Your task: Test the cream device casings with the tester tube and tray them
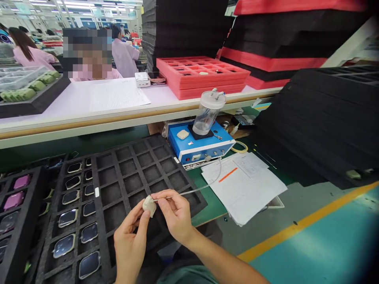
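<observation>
- Room: busy workshop, people in pink at the back; white shelf (74,103) above a green counter (211,211).
- Far left: foam tray (79,221) with dark-glass watch faces in its cells.
- Next: larger black foam tray (100,209), square grid; the hands are over its near side.
- Left hand (132,236): thumb and fingers clamped on a small beige case (148,206), held up off the tray.
- Case position: between the hands, at the left fingertips, right fingertips just beside it.
- Right hand (179,217): pinches the end of a thin clear tube (204,187), tip at the case edge. Can't tell if it's seated.
- Hands close together at the case.
- Risk: tip slips off or sits crooked if either pinch shifts; a tug on the tube would do the same. Small case, light grip, so a squeeze off-centre could drop it into the tray.
- Right: tube runs back to a blue box (192,152), clear canister (206,114) on top. Loose papers (248,193) near the tube; could snag it.
</observation>
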Demonstrator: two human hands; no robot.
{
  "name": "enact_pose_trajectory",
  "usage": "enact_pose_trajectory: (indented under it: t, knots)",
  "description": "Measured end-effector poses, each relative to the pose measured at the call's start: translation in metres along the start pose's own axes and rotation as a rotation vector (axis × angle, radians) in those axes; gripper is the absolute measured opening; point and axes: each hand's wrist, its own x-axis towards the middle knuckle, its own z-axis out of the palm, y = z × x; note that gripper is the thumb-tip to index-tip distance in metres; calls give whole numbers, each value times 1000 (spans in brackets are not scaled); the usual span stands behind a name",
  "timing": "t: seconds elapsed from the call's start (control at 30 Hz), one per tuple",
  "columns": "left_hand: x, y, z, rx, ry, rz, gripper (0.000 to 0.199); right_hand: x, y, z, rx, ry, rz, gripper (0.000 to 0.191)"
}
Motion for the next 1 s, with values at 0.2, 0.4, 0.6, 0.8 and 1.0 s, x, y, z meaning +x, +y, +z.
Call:
enact_pose_trajectory:
  t: [0.2,0.4,0.6,0.8,1.0]
  knots:
    - [0,-2,0,-8,1,0,42,1,0,0,10,1,4,13]
    - [0,0,-1,-7,-2,5,40,0,0,0,-2,1,13,13]
    - [-1,3,0,-15,7,-9,41,0,0,-1,0,2,18,13]
    - [-1,1,-1,-20,7,2,40,-1,-1,0,-17,7,10,13]
    - [-3,-1,6,-21,-8,-3,37,-1,1,-3,-42,-2,23,13]
